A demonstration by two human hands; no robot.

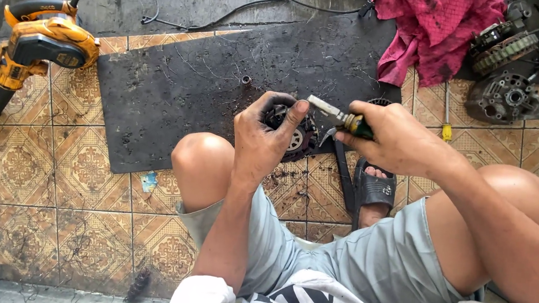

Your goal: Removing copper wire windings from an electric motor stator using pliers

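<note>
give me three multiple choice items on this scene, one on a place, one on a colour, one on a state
1. Where does the blower lie?
A. top left
B. top right
C. on the mat

2. What colour is the rag?
A. blue
B. pink
C. white

3. What does the right hand hold?
A. nothing
B. the rag
C. pliers

Answers: 1 A, it lies on the tiles left of the mat. 2 B, pink cloth at top right. 3 C, fingers close on the pliers' handles beside the round part in the left hand.
</note>
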